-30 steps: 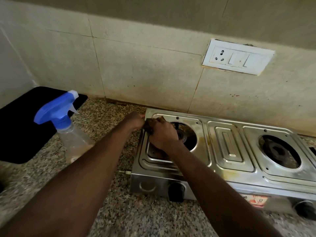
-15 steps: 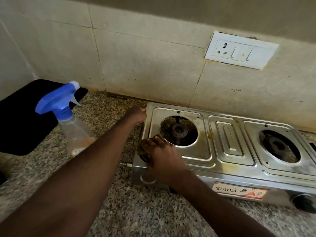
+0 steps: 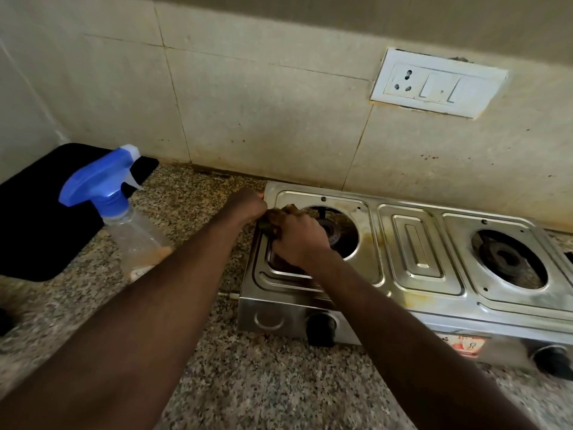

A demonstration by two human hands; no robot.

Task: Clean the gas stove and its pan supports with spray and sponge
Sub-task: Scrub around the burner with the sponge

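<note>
Head: right grip [image 3: 297, 240] clamps sponge [image 3: 264, 226], left grip [image 3: 248, 203] seemingly clutches stove [image 3: 418, 249]; bottle [image 3: 133, 240] nearly empty.

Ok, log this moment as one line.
right hand: grips sponge on stove, beside left burner | left hand: grips stove's back-left corner | spray bottle: standing on counter, untouched

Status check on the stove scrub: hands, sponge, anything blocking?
Left hand grips stove corner. Right hand holds sponge on stove top. Spray bottle stands clear, left.

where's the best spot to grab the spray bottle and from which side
Around the narrow neck of the spray bottle, just under the blue trigger head, coming from the near side: it stands upright, nozzle facing the wall, rear overhang toward the person.
</note>
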